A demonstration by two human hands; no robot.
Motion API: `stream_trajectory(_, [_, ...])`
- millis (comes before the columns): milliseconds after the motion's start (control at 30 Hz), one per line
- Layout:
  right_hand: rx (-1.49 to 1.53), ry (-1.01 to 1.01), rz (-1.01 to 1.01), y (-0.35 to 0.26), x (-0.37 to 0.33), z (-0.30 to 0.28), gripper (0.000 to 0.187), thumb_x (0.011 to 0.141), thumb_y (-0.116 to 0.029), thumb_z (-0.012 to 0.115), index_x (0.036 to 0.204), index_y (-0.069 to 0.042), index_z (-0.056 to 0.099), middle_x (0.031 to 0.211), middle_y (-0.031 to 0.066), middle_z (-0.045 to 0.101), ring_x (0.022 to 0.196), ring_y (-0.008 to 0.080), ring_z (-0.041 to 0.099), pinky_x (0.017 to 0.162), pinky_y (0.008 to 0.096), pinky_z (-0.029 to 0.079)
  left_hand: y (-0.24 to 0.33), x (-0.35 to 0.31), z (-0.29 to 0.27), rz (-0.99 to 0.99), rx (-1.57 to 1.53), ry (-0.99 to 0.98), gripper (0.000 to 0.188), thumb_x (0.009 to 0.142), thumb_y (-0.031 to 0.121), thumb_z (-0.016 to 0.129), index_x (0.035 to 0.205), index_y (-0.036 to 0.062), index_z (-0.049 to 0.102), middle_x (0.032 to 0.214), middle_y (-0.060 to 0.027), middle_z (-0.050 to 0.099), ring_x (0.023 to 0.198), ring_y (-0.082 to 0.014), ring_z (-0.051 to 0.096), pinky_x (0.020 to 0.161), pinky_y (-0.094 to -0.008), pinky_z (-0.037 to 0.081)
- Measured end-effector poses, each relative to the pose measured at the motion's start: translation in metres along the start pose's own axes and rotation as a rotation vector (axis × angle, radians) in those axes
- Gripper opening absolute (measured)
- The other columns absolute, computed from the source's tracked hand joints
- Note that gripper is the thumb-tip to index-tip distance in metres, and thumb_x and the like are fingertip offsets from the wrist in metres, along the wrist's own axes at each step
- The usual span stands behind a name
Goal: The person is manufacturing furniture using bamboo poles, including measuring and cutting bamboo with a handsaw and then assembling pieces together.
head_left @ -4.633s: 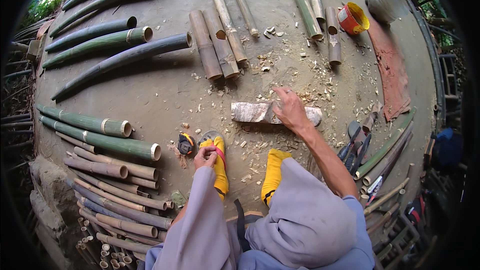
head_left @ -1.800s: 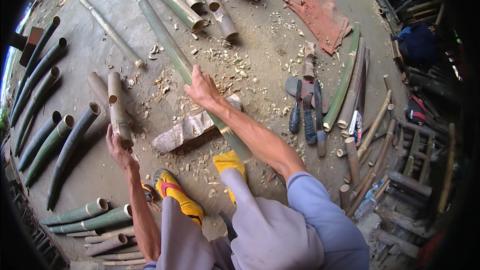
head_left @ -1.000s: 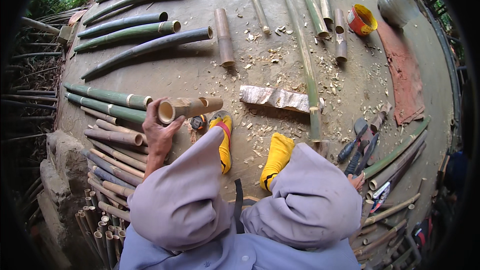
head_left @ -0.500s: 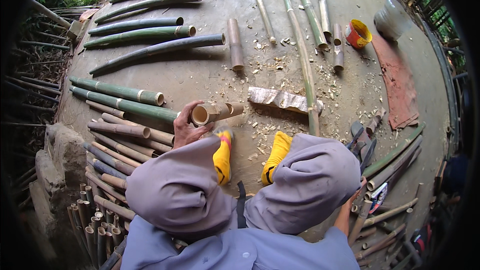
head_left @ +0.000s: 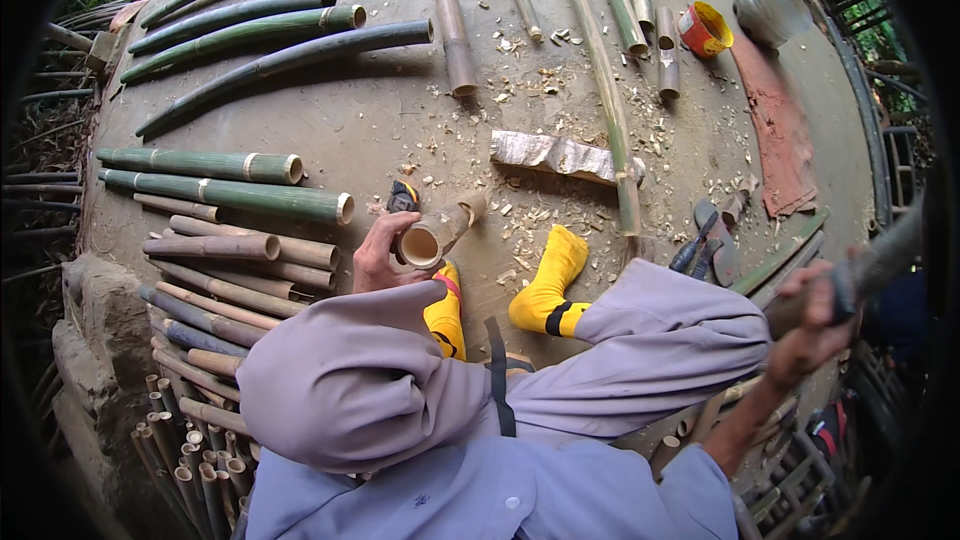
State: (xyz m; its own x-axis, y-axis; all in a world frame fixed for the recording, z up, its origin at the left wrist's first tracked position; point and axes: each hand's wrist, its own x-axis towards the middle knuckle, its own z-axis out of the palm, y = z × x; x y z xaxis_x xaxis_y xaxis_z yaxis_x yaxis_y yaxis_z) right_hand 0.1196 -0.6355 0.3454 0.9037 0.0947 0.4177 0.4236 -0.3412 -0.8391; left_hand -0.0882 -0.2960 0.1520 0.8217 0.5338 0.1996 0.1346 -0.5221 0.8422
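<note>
My left hand (head_left: 378,258) is closed around a short bamboo section (head_left: 440,230), whose hollow end faces me and whose far end is cut away at one side. Just beyond the fingers sits a small black-and-yellow object (head_left: 403,197) resembling a tape measure. Out at the right, my right hand (head_left: 812,325) grips a long machete-like tool (head_left: 893,248). It is grey, has a dark collar and is blurred by motion. Ahead of my yellow-socked feet (head_left: 555,280), a pale block of wood (head_left: 560,155) lies on the floor.
Long green bamboo poles (head_left: 230,202) and shorter brown pieces (head_left: 215,247) lie at left. A long pole (head_left: 597,70) crosses the wood block's right end. Shavings litter the floor. A red-and-yellow bucket (head_left: 706,30), a clear plastic container (head_left: 772,8) and a reddish sheet (head_left: 775,140) stand or lie at far right.
My right hand has risen from beside my right thigh, now holding the long tool. My right knee has swung outward. The black-and-yellow object has come into sight by my left hand.
</note>
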Motion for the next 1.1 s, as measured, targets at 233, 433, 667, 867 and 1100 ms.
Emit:
stream_trajectory(233, [-0.047,-0.952,0.315,0.053,-0.164,0.175,0.046,0.076,-0.017,0.069,0.112,-0.001,0.045,0.085,0.0174,0.064,0.08,0.0277,0.067,0.069,0.0372,0.052,0.004,-0.006,-0.005,0.104,0.005,0.015,0.062,0.05,0.017,0.086,0.104,0.0004,0.061,0.098,-0.0141,0.064,0.089,-0.0241,0.065,0.079,-0.0297,0.051])
stream_trajectory(433, [0.181,-0.761,0.092,0.011,-0.157,0.19,0.047,0.078,-0.014,0.071,0.114,0.002,0.044,0.079,0.0186,0.062,0.071,0.0304,0.067,0.058,0.036,0.052,0.011,-0.01,-0.007,-0.033,0.001,0.0,0.064,0.051,0.025,0.089,0.102,-0.0006,0.059,0.098,-0.0142,0.064,0.088,-0.0225,0.065,0.077,-0.0307,0.052])
stream_trajectory(667, [-0.073,-1.014,0.254,0.056,-0.171,0.214,0.046,0.078,-0.016,0.07,0.112,0.0,0.044,0.076,0.0185,0.064,0.073,0.0285,0.068,0.061,0.0373,0.051,0.016,-0.002,-0.007,0.016,-0.007,-0.097,0.063,0.051,0.019,0.089,0.102,-0.0004,0.058,0.099,-0.016,0.064,0.09,-0.0281,0.065,0.077,-0.0333,0.054])
stream_trajectory(867, [0.257,-0.614,0.07,-0.001,-0.151,0.197,0.046,0.077,-0.011,0.072,0.112,0.002,0.044,0.076,0.0158,0.061,0.067,0.0281,0.066,0.06,0.0346,0.053,0.009,-0.002,-0.003,0.034,-0.009,-0.043,0.06,0.056,0.026,0.086,0.102,-0.0006,0.058,0.098,-0.0159,0.063,0.089,-0.0284,0.065,0.077,-0.0335,0.054])
stream_trajectory(1100, [-0.025,-0.969,0.316,0.048,-0.163,0.21,0.041,0.078,-0.017,0.07,0.106,0.0,0.046,0.078,0.018,0.062,0.074,0.0339,0.066,0.063,0.0367,0.051,0.008,-0.004,-0.001,0.029,-0.003,-0.034,0.062,0.051,0.027,0.089,0.098,-0.0017,0.06,0.095,-0.0151,0.065,0.086,-0.0263,0.066,0.075,-0.032,0.051])
